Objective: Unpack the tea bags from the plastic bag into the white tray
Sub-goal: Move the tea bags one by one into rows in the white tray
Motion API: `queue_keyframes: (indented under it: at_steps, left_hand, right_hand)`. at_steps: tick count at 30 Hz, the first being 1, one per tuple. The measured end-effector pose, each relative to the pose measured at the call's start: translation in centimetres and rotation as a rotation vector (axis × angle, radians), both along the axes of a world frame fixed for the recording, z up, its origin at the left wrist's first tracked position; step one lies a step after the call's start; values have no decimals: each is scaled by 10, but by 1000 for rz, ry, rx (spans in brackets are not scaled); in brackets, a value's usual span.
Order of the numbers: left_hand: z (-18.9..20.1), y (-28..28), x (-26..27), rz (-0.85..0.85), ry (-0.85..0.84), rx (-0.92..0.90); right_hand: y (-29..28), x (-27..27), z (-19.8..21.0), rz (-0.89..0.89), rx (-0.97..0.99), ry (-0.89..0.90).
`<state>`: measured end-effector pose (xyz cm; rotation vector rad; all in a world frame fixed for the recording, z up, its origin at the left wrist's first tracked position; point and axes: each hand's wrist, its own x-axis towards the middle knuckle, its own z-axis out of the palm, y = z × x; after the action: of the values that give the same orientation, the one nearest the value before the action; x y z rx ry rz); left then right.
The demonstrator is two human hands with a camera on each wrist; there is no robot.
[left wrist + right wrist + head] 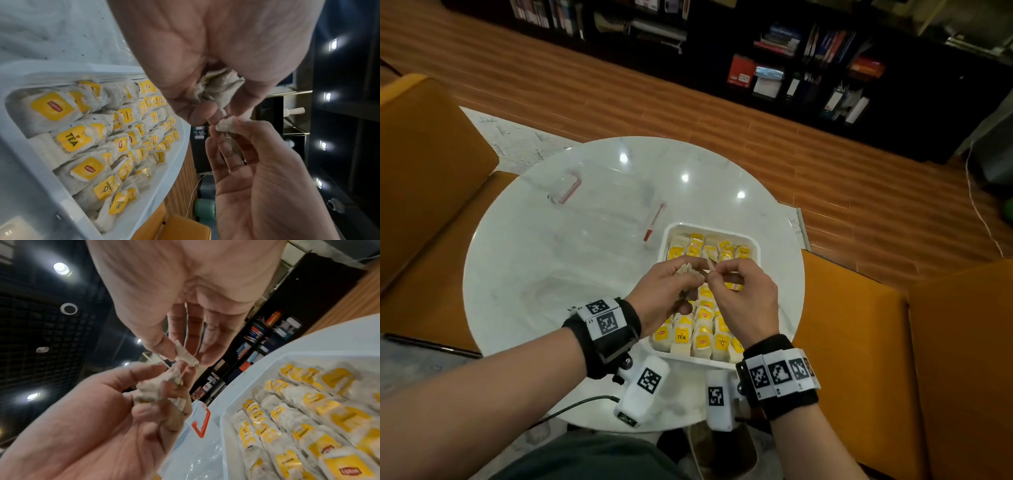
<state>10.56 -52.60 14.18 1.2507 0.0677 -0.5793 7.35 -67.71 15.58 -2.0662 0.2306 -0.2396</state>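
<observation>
Both of your hands are raised together over the middle of the white tray [754, 244], which sits on the round white marble desk [524, 267] directly in front of you. Your left hand [666, 291] has its fingers curled around a crumpled tea bag [221, 86], bunched into the palm. Your right hand [744, 294] pinches a small white paper piece [185, 356] between thumb and fingertips, right at the tip of the crumpled bag, so the two hands nearly touch there. Beneath them the tray is packed with rows of tea bags [703, 337], each pale with a yellow tag, some tags reading "TEA". The clear plastic bag [602, 202], with red strips along its opening, lies flat on the desk to the far left of the tray, well apart from your hands. Orange chairs [859, 342] stand on either side of the desk, and dark bookshelves [808, 68] line the far wall.
</observation>
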Motion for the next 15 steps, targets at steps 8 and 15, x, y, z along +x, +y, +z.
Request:
queue_keyframes:
  at_steps: [8,15]
  left_hand:
    - [2,27,9,53,-25,5]
    - [1,45,20,45,-48,108]
  right_hand:
    - [21,2,17,146,5,17]
    - [20,21,23,93,83,-10]
